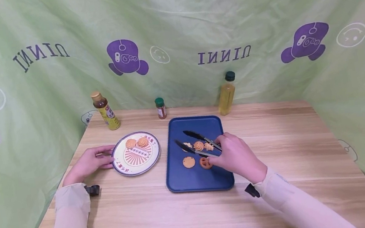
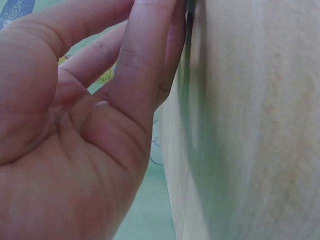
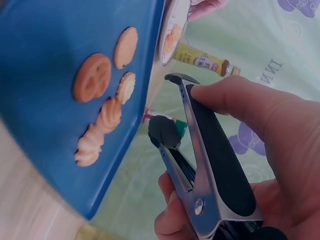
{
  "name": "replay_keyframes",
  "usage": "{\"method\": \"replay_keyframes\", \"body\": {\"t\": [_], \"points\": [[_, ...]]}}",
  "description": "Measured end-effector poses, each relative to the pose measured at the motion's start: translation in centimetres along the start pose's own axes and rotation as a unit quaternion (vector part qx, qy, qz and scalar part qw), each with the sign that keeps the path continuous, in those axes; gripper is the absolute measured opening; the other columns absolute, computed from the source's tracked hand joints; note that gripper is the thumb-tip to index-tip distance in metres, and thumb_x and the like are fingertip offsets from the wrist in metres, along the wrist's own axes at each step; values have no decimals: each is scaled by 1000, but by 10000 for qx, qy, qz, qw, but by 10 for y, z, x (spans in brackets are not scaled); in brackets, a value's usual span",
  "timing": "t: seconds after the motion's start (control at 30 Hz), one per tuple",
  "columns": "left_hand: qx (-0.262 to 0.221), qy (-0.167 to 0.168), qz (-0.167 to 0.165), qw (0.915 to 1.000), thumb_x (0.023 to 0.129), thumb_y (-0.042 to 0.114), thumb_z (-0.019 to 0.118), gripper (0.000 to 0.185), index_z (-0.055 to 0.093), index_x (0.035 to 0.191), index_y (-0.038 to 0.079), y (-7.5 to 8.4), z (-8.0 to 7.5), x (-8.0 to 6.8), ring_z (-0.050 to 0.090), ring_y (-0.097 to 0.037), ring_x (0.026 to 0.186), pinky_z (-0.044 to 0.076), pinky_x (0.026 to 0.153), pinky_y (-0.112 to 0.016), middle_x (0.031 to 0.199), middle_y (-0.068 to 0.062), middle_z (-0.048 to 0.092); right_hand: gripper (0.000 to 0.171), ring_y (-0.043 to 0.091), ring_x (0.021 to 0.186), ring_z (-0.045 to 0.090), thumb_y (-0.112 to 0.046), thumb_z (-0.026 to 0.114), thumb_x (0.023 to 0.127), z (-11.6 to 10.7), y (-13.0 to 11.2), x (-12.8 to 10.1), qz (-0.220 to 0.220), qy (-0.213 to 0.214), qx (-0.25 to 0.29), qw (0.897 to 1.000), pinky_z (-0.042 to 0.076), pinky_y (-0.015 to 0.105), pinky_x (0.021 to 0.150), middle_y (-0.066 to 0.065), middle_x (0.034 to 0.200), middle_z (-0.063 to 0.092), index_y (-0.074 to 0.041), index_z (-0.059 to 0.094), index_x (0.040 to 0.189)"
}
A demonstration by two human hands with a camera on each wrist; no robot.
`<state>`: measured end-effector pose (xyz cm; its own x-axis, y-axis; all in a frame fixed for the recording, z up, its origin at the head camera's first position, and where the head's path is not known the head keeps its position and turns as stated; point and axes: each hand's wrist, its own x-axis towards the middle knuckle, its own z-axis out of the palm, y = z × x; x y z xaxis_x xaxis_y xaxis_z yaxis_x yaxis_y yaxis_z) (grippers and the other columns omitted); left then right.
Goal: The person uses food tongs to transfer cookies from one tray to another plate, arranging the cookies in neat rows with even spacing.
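Note:
My left hand [image 1: 92, 163] [image 2: 75, 125] lies flat on the wooden table [image 1: 196, 213], its straight fingers touching the left rim of a round patterned plate [image 1: 125, 171]. Two swirl cookies [image 1: 137, 142] lie on the plate. My right hand [image 1: 232, 155] grips black tongs [image 1: 195, 143] [image 3: 210, 165], whose jaws stand apart just over a swirl cookie [image 1: 198, 145] on the blue tray [image 1: 195, 180] [image 3: 40, 50]. Several cookies lie on the tray, among them a round one [image 1: 189, 162] [image 3: 125, 47] and a pretzel-shaped one [image 1: 205, 163] [image 3: 92, 77].
Along the table's back edge stand a yellow sauce bottle [image 1: 106, 111] [image 3: 205, 61], a small spice jar [image 1: 160, 108] and a green-capped oil bottle [image 1: 227, 94]. Green printed cloth walls the table at the back and both sides.

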<state>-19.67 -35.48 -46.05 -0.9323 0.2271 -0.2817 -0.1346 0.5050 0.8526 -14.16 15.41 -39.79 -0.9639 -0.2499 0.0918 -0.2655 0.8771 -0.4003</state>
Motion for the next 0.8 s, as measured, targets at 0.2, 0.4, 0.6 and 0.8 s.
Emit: {"method": "replay_keyframes", "body": {"t": [0.2,0.4,0.6,0.8], "points": [[233,70,79,9997,109,7,72,65,45,165,-9,1,-1,0,74,-13,112,73,92,-28,159,-38,53,51,23,75,61,-33,92,83,-2,10,-10,-119,28,-142,9998,59,35,64,14,96,71,6,79,114],[375,130,75,9992,109,9,73,64,47,165,-7,-1,-2,0,73,-17,115,72,91,-26,160,-36,54,50,22,75,59,-32,94,82,-5,10,-13,-191,-109,-238,9995,53,30,61,12,93,70,5,79,112],[366,113,30,9993,109,11,73,64,47,165,-7,-1,-2,0,74,-14,113,72,91,-26,159,-36,54,47,21,69,55,-32,96,80,-4,8,-10,-389,-92,-393,9984,47,29,57,8,85,63,4,78,105],[72,64,-101,9999,109,9,73,65,46,166,-7,0,-1,-1,74,-8,105,73,93,-28,159,-36,53,45,21,67,54,-32,97,81,-4,6,-5,-413,-208,-544,9975,45,30,56,8,84,61,4,79,102]]}}
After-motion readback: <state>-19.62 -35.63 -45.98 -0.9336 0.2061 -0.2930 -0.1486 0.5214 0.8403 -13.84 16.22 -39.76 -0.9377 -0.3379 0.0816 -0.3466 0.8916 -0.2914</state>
